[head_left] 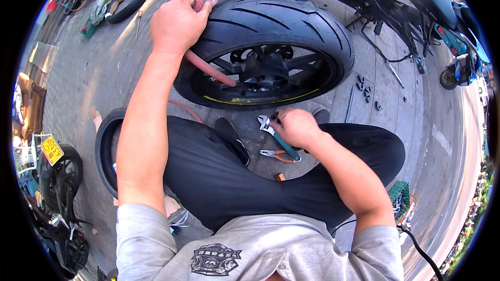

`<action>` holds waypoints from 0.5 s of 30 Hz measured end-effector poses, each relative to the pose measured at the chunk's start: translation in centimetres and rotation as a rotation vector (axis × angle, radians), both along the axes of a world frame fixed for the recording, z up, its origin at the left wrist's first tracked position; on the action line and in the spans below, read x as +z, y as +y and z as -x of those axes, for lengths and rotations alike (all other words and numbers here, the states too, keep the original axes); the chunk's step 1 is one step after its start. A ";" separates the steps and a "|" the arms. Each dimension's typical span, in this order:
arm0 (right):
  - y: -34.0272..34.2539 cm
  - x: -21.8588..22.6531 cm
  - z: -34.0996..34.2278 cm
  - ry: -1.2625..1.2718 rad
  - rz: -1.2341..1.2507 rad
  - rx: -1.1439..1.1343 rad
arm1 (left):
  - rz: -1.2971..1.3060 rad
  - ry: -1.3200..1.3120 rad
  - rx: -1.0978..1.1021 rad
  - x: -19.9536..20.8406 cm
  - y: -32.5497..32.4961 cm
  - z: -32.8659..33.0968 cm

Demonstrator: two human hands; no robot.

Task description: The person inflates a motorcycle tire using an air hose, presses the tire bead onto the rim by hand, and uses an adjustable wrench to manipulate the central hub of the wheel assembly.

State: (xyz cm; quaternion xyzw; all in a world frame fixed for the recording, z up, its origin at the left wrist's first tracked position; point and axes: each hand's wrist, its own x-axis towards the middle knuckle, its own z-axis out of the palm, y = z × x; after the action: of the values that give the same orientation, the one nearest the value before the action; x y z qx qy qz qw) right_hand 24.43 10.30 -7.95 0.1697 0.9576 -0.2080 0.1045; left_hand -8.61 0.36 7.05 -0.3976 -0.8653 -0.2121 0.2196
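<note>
My left hand [179, 23] is closed around a reddish rubber hose [211, 70], at the left edge of a motorcycle wheel [281, 18] with a black tire. The hose's lower part crosses the rim toward the hub. My right hand [299, 127] is between my knees, just below the wheel, its fingers curled together. Something small and dark may be at those fingertips, but I cannot make it out. Beside and partly beneath this hand is an adjustable wrench [270, 128] with a teal handle. Orange-handled pliers [281, 155] lie close by on the ground.
A motorcycle [380, 5] stands at far right, its chain [380, 47] hanging down. Several small black pieces [364, 91] lie right of the wheel. Another tire [107, 151] rests beside my left leg, and one more [128, 1] at far left. A parked motorcycle [62, 192] is at left.
</note>
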 end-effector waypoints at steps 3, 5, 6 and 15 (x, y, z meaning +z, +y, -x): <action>2.4 9.9 1.9 0.843 -0.103 -0.047 | -0.004 -0.006 -0.013 0.3 -0.7 -0.2; 6.6 14.9 3.1 1.026 -0.318 -0.043 | -0.003 0.000 -0.026 0.5 -0.6 -0.6; 8.9 16.1 4.2 1.006 -0.382 -0.069 | -0.013 0.002 -0.045 0.5 -0.5 -0.8; 17.0 15.0 10.1 0.402 -0.022 -0.344 | -0.255 0.104 -0.114 -0.4 -1.1 0.8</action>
State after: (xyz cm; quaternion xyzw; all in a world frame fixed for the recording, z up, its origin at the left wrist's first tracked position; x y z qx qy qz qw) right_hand 14.38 27.25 7.00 0.2863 0.9184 -0.2419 -0.1265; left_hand -9.36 -0.75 6.69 -0.4256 -0.7948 -0.3114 0.3003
